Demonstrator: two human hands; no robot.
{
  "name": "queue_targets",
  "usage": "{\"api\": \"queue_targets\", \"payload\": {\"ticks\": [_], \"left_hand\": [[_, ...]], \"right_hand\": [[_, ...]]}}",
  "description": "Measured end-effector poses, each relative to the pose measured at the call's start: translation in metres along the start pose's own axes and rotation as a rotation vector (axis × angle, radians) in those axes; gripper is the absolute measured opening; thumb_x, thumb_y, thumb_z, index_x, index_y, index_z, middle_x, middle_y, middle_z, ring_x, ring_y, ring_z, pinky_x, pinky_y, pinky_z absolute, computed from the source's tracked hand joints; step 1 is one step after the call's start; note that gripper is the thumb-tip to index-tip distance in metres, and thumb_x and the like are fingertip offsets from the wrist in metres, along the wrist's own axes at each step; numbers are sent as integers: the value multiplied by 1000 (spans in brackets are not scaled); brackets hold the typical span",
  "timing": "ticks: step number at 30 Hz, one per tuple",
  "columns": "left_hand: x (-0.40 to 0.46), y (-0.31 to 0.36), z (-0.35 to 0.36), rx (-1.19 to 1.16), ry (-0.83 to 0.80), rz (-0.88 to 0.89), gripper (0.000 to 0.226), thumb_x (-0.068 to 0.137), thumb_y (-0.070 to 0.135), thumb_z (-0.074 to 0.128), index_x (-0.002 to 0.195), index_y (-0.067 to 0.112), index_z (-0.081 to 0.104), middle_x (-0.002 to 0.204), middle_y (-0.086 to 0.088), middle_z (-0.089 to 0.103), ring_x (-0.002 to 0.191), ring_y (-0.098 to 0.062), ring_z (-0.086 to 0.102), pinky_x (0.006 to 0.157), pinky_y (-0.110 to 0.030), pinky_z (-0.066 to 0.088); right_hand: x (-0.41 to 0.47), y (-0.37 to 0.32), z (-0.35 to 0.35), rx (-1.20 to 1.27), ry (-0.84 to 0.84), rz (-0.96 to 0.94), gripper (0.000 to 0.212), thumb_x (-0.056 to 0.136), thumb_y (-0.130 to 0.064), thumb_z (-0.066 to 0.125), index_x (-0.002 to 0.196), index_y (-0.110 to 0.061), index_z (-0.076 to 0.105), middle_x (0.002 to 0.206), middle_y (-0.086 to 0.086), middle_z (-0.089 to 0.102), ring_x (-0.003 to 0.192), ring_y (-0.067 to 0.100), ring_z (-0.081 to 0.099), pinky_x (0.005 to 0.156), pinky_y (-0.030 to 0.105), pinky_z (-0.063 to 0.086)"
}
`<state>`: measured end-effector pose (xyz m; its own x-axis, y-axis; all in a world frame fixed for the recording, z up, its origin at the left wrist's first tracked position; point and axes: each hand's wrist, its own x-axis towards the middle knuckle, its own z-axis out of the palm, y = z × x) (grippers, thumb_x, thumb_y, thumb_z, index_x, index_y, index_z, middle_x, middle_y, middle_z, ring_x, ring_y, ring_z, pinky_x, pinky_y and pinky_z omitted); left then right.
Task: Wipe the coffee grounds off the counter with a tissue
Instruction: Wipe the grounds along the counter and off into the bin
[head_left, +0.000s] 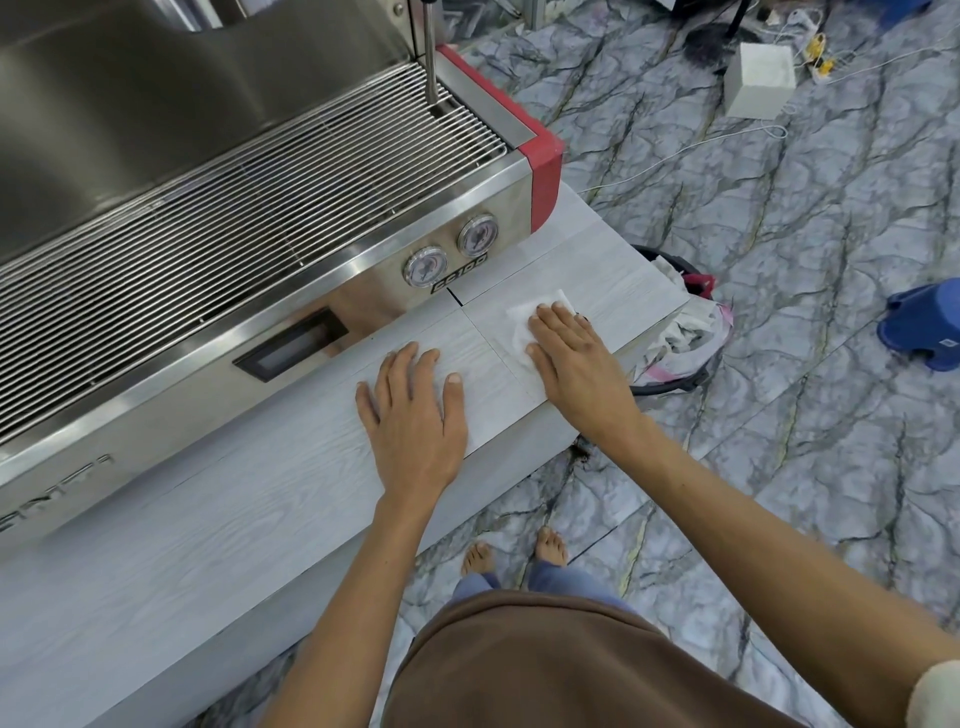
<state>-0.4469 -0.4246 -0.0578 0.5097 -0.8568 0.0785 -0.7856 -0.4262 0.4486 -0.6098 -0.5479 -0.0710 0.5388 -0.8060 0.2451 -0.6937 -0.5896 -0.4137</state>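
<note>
A white tissue (524, 325) lies flat on the pale wood-grain counter (234, 519), near its right end. My right hand (574, 358) presses down on the tissue with fingers together, covering its near half. A small dark patch, perhaps coffee grounds (583, 318), shows by the fingertips at the tissue's right edge. My left hand (413, 415) rests flat on the counter to the left of the tissue, fingers spread, holding nothing.
A steel espresso machine (208, 234) with a drip grate, two gauges and a red corner fills the counter behind my hands. Below the counter's right end stands a bin with a bag of used tissues (680, 338). A dark smear (581, 451) marks the floor.
</note>
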Motion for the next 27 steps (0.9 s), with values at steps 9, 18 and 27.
{"api": "queue_targets", "payload": {"ticks": [9,18,27], "left_hand": [[0,2,-1,-16,2,-11,47,101,49,29,139,29,48,155,6,37,147,-15,25,122,-52,9],[1,2,-1,-45,19,-31,47,100,48,29,138,30,50,154,9,39,147,-12,26,123,-49,8],[0,4,-2,-12,13,-28,51,99,53,27,139,31,48,155,9,38,147,-14,26,122,-52,11]], "right_hand": [[0,-10,-2,22,36,-60,36,92,4,53,127,1,55,134,19,55,130,32,46,112,44,31],[-28,-32,15,-33,18,-200,52,77,8,64,128,5,53,135,22,53,128,34,48,111,45,27],[-10,-5,-4,10,-70,-157,44,96,-20,34,130,1,53,137,18,52,131,29,45,112,40,28]]}}
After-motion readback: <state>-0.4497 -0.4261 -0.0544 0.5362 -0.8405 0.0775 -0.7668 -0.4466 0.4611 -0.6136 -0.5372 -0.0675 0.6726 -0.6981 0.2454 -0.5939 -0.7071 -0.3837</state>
